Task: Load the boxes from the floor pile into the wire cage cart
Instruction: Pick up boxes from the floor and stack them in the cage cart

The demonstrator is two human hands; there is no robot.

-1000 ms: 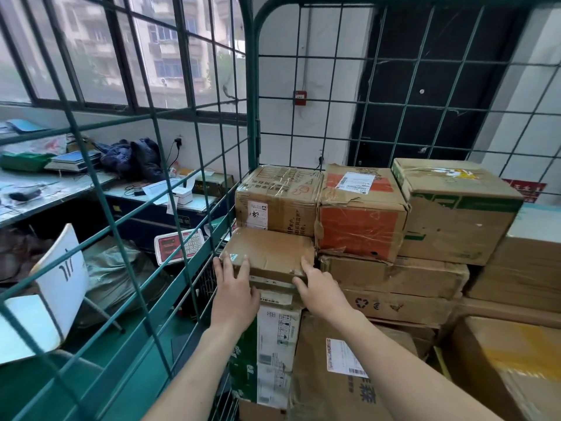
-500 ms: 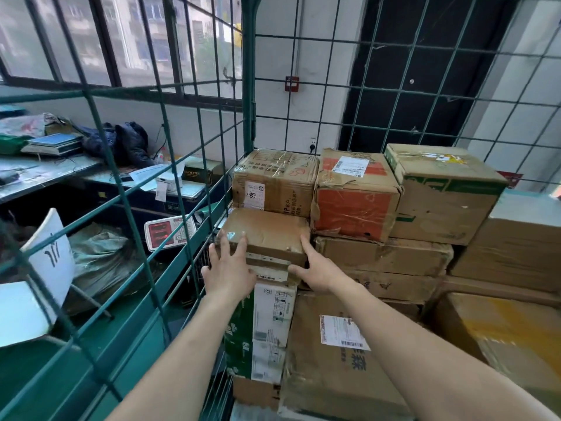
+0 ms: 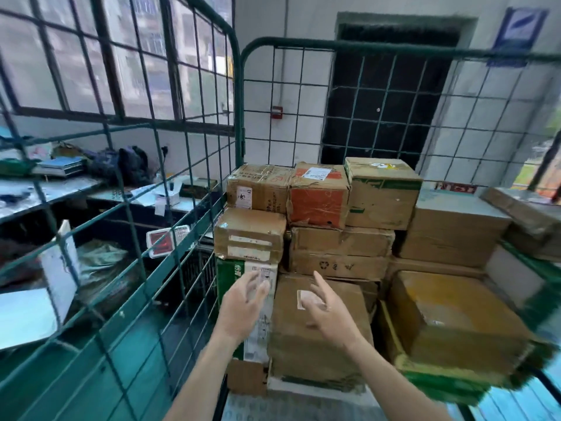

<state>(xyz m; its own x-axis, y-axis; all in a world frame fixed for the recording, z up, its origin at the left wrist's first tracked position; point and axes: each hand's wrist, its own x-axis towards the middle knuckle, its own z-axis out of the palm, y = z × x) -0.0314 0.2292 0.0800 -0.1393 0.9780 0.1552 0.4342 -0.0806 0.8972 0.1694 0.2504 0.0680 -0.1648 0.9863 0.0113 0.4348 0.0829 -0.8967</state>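
Boxes [image 3: 449, 226] of brown cardboard stand stacked inside the green wire cage cart [image 3: 238, 117], filling the corner ahead of both grips and running off to the right of them. The left grip [image 3: 243, 302] hangs in the air with its fingers spread and nothing in it. The right grip [image 3: 328, 311], just beside it, is likewise spread and empty. Both are smeared by motion, so whether a fingertip brushes cardboard I cannot tell. Just beyond and above the left grip sits a small brown box [image 3: 249, 235] with two white labels on its near face. It rests on a tall green-and-white box [image 3: 226, 278] that stands directly behind that grip, against the cage's left wall. Below and behind the right grip lies a large brown carton [image 3: 318, 350], its white label partly covered by the fingers. Further beyond the right grip a flat carton with a recycling mark [image 3: 337, 264] carries an orange-fronted box [image 3: 317, 205]. A taped brown box [image 3: 258, 189] sits left of the orange one and a green-striped box [image 3: 382, 196] right of it. To the right of the right grip sits a yellow-topped box [image 3: 449, 311], near the cage's right side. Left of the left grip, outside the wire, a cluttered worktop [image 3: 60, 189] runs under a barred window [image 3: 91, 56]. Far ahead of both grips, behind the rear mesh, is a dark door [image 3: 388, 101].
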